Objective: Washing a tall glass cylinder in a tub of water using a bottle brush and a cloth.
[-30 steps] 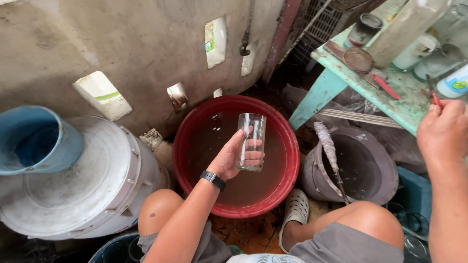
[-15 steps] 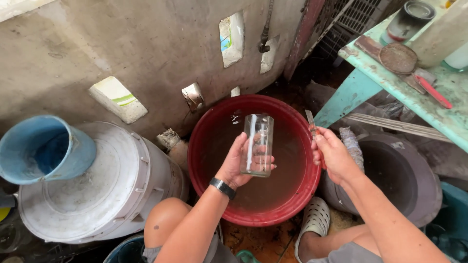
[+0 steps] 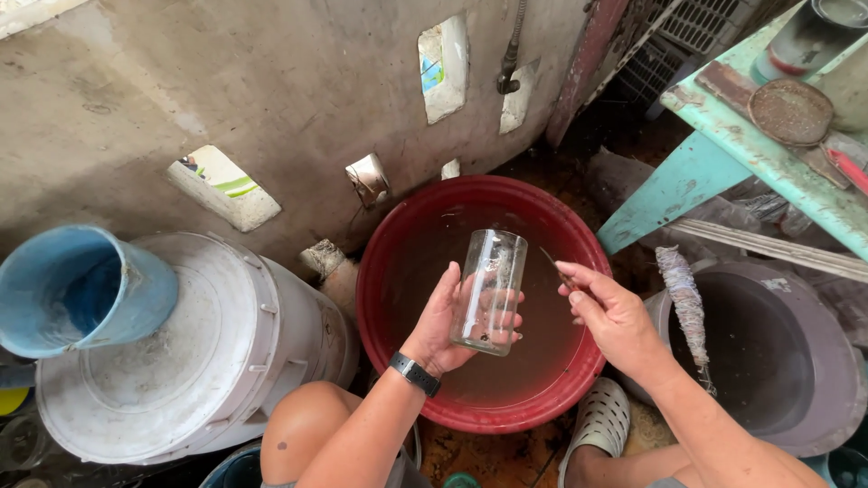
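Glass tumbler (image 3: 489,291), clear and upright, hangs over the red basin (image 3: 389,271) of murky water; its far side is hidden by the left hand (image 3: 445,318), whose fingers wrap closed around it. Right hand (image 3: 610,312) has come in closer since a moment ago, pinching a thin dark tool (image 3: 551,265), hard to identify, just beside the rim.

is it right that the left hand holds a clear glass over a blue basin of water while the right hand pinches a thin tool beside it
Not quite: the basin is red, not blue; the blue thing is a bucket off to the side. The head view shows the left hand holding the clear glass over that basin of water, and the right hand pinching a thin tool beside it.
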